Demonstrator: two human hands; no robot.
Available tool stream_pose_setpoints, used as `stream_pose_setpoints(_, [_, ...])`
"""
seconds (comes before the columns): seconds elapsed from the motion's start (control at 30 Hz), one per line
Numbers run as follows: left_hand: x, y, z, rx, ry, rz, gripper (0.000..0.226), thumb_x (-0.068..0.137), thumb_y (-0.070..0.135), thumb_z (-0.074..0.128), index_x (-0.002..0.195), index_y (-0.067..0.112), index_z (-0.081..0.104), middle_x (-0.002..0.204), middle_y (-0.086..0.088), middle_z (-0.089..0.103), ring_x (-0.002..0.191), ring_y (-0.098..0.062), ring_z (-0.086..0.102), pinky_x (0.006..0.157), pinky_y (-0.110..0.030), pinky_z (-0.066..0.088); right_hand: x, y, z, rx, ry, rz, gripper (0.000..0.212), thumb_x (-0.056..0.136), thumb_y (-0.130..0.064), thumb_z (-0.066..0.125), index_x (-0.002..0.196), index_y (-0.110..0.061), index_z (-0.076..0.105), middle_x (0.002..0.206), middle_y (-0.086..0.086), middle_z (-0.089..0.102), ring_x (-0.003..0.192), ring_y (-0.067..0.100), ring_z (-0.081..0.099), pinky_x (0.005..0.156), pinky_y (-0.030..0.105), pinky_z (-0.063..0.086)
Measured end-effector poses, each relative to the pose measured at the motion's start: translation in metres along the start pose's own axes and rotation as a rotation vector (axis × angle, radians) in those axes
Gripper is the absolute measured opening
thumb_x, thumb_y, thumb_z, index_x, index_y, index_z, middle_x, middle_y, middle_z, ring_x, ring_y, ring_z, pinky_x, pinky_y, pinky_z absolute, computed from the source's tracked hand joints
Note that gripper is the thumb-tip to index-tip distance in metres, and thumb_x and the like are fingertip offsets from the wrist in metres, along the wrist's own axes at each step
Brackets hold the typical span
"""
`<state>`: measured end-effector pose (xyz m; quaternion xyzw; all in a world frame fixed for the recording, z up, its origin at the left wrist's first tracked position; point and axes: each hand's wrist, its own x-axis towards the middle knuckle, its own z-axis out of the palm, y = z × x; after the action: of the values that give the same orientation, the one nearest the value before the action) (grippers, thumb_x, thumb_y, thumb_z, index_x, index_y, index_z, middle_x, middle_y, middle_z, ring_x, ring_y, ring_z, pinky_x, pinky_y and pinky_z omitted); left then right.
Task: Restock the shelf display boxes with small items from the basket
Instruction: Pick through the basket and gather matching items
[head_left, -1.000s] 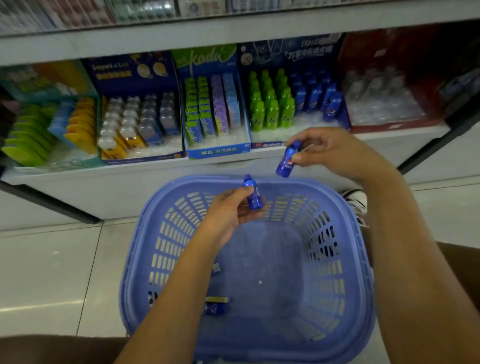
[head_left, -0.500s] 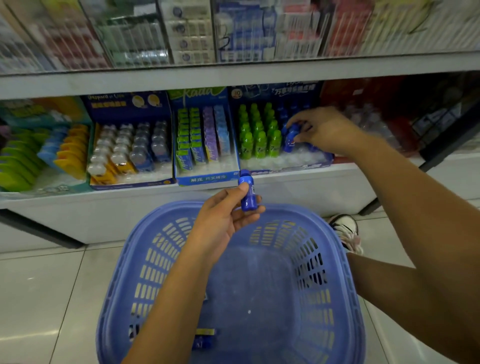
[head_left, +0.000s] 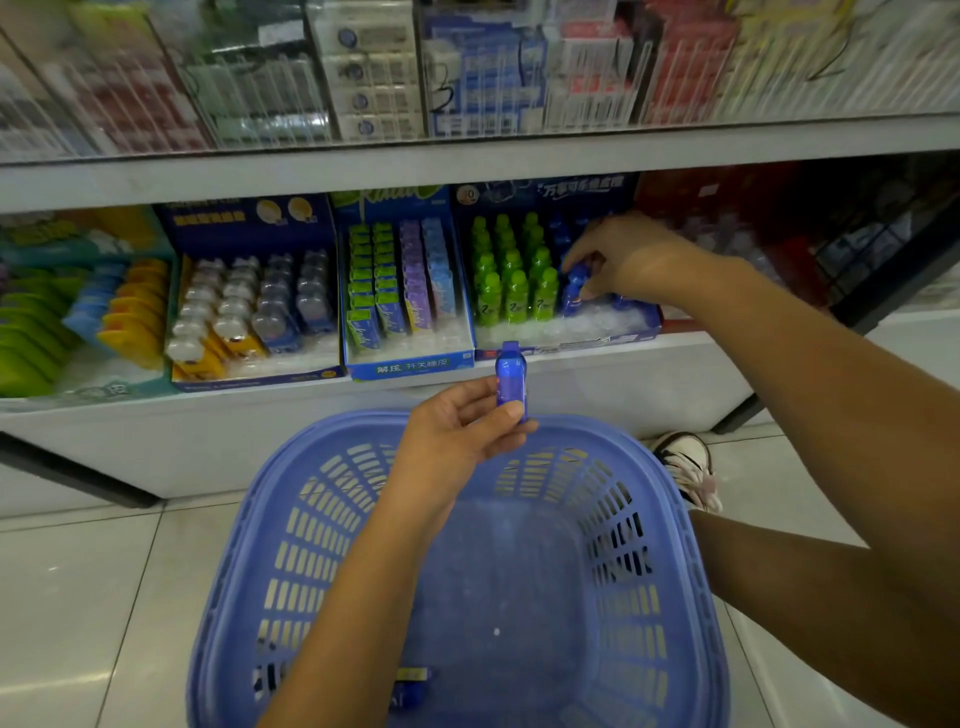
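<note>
Head view: you're mid-placement. Your right hand (head_left: 628, 254) pinches a blue bottle (head_left: 574, 283) near its cap and sets it into the front row of the display box (head_left: 566, 340), just beside the green bottles (head_left: 511, 280). Your left hand (head_left: 457, 431) grips a second bottle (head_left: 510, 376) upright between thumb and fingers, above the far rim of the basket (head_left: 311, 545).

Next move, as I read it: seat the blue bottle upright, let go without tipping its neighbours, then pass the second bottle across.

The bottles look like hard, glossy plastic, small and round-shouldered — likely slippery on the crinkled clear tray. The box is printed card. The basket is slotted blue plastic, with a few small items (head_left: 410, 688) on its floor at the near side.
</note>
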<state>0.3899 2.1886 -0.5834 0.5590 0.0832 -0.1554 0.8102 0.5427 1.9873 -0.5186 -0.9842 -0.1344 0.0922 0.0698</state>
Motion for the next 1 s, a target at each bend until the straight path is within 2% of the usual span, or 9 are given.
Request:
stream_pose_setpoints(0.07, [0.000,0.002,0.000,0.080,0.052,0.061,0.023,0.081,0.001,0.069,0.100,0.014,0.066,0.091,-0.004,0.073,0.075,-0.020,0.072,0.064,-0.021,0.056,-0.009,-0.004,-0.002,0.025,0.115,-0.007,0.041,0.079,-0.014,0.073,0.118,-0.010,0.059,0.117,0.012,0.059,0.100,0.025,0.057,0.077,0.023,0.040])
stream_pose_setpoints(0.13, [0.000,0.004,0.000,0.222,0.124,0.146,0.026,0.076,0.005,0.075,0.094,0.022,0.066,0.089,0.004,0.071,0.071,-0.010,0.070,0.062,-0.018,0.053,-0.023,-0.015,-0.001,0.229,0.243,-0.025,0.030,0.080,-0.013,0.072,0.107,-0.006,0.061,0.096,0.008,0.063,0.079,0.017,0.059,0.070,0.022,0.043])
stream_pose_setpoints(0.23, [0.001,0.005,0.004,0.398,0.208,0.274,0.030,0.073,0.011,0.080,0.089,0.028,0.062,0.087,0.013,0.068,0.069,0.002,0.063,0.063,-0.011,0.049,-0.053,-0.044,0.002,0.660,0.064,-0.048,0.023,0.079,-0.025,0.074,0.092,-0.008,0.066,0.073,0.002,0.066,0.057,0.011,0.064,0.057,0.021,0.054])
stream_pose_setpoints(0.3, [0.002,0.006,0.009,0.447,0.256,0.334,0.030,0.073,0.012,0.080,0.087,0.030,0.060,0.085,0.015,0.067,0.068,0.003,0.062,0.061,-0.009,0.047,-0.066,-0.056,0.006,0.757,-0.103,-0.015,0.030,0.075,-0.034,0.076,0.091,-0.010,0.068,0.076,0.004,0.070,0.061,0.012,0.069,0.061,0.021,0.058])
stream_pose_setpoints(0.43, [0.004,0.007,0.023,0.350,0.340,0.425,0.028,0.076,0.010,0.077,0.089,0.027,0.060,0.085,0.012,0.068,0.069,0.000,0.064,0.059,-0.009,0.046,-0.071,-0.051,0.013,1.023,-0.173,0.124,0.031,0.074,-0.024,0.076,0.097,-0.005,0.067,0.089,0.011,0.072,0.078,0.019,0.072,0.074,0.026,0.060])
stream_pose_setpoints(0.6, [0.009,0.005,0.037,0.289,0.372,0.523,0.035,0.076,0.005,0.077,0.088,0.030,0.056,0.091,0.000,0.067,0.080,-0.009,0.066,0.071,-0.017,0.051,-0.073,-0.045,0.012,1.415,-0.262,0.125,0.029,0.067,-0.022,0.072,0.091,-0.006,0.069,0.085,0.009,0.075,0.079,0.017,0.073,0.066,0.018,0.056])
stream_pose_setpoints(0.77, [0.019,0.010,0.045,0.429,0.378,0.704,0.040,0.080,0.002,0.072,0.092,0.034,0.052,0.098,0.003,0.059,0.088,-0.006,0.059,0.079,-0.017,0.049,-0.069,-0.041,0.012,1.530,-0.142,0.123,0.032,0.059,-0.020,0.075,0.087,-0.006,0.069,0.082,0.006,0.075,0.080,0.015,0.072,0.068,0.019,0.057])
stream_pose_setpoints(0.9, [0.030,0.013,0.049,0.397,0.270,0.633,0.028,0.086,0.013,0.068,0.106,0.029,0.056,0.105,0.008,0.065,0.094,-0.005,0.064,0.083,-0.020,0.053,-0.067,-0.031,0.005,1.428,0.031,0.053,0.025,0.067,-0.007,0.075,0.092,-0.008,0.070,0.084,0.006,0.074,0.082,0.014,0.072,0.070,0.015,0.055])
stream_pose_setpoints(1.0, [0.038,0.015,0.051,0.365,0.232,0.580,0.024,0.086,0.015,0.068,0.103,0.030,0.061,0.105,0.004,0.068,0.097,-0.008,0.065,0.083,-0.023,0.054,-0.068,-0.023,-0.003,1.342,0.016,0.046,0.032,0.072,-0.008,0.075,0.103,-0.003,0.068,0.088,0.009,0.074,0.084,0.016,0.072,0.070,0.015,0.055])
